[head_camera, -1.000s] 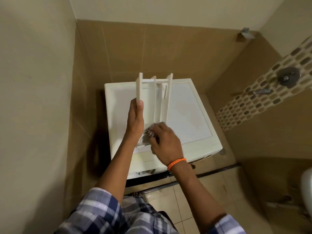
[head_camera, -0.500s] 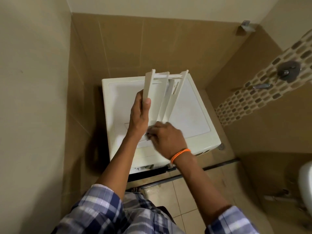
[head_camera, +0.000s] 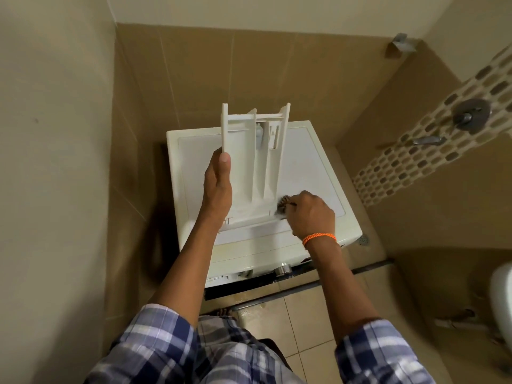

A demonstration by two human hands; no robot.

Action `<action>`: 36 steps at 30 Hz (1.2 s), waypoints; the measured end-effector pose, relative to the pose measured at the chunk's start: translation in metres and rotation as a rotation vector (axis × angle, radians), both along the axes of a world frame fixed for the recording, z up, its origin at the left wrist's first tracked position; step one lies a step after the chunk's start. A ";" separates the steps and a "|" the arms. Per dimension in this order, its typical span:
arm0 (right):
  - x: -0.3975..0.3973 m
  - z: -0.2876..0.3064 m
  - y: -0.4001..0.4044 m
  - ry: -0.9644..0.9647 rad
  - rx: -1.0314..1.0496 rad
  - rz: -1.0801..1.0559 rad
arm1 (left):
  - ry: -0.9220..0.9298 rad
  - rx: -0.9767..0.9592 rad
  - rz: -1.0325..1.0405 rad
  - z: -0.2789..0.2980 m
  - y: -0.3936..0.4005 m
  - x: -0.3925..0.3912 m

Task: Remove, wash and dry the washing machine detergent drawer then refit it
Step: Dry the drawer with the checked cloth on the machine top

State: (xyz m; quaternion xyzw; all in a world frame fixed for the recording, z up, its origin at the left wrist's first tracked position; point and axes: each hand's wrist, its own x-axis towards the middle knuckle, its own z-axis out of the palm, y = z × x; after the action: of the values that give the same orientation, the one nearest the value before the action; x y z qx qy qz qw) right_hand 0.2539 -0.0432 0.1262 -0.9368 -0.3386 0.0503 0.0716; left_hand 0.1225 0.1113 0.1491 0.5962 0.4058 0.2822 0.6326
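Held tilted over the washing machine (head_camera: 310, 173) top, near its front edge: white detergent drawer (head_camera: 253, 167), open side up, three long compartments, grey insert in the middle one. Left hand (head_camera: 217, 187) wrapped round its left wall. Right hand (head_camera: 311, 214), fingers pinching a small cloth (head_camera: 282, 207) against the drawer's front right corner.

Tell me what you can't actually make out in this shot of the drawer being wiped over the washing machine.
Head view only:
- Cloth: mostly hidden inside the right hand; size and pattern unclear.
- Detergent drawer front panel: blurred and partly behind the left hand; wet or dry can't be told.
- Washing machine front: seen edge-on from above, so the drawer slot is not visible.
- White fixture: cut off by the right edge.
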 end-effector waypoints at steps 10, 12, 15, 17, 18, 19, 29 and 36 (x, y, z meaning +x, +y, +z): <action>0.010 0.036 0.003 0.867 0.333 0.096 | 0.079 -0.381 -0.092 -0.010 0.014 -0.007; 0.006 0.030 0.001 0.774 0.317 0.136 | 0.080 -0.408 -0.141 -0.016 0.015 -0.010; 0.003 0.016 0.000 0.553 0.303 0.102 | 0.103 -0.401 -0.181 -0.022 0.014 -0.006; -0.001 0.012 0.003 0.393 0.319 0.039 | 0.124 -0.239 -0.064 -0.028 0.010 0.005; -0.003 0.011 0.006 0.310 0.331 0.015 | 0.157 -0.063 0.049 -0.029 0.008 0.012; -0.006 0.011 0.008 0.227 0.336 -0.006 | 0.189 0.109 0.169 -0.028 0.004 0.016; -0.054 0.019 0.027 -0.211 0.249 0.039 | -0.014 -0.047 -0.057 -0.010 -0.034 0.045; -0.034 0.027 -0.010 0.470 0.652 0.137 | -0.101 -0.149 -0.083 -0.015 -0.020 0.022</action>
State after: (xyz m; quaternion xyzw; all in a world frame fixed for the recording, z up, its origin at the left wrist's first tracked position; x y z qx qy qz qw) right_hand 0.2198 -0.0530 0.1530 -0.8033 -0.3728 0.1577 0.4369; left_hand 0.1449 0.0909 0.1345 0.5487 0.3681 0.2544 0.7062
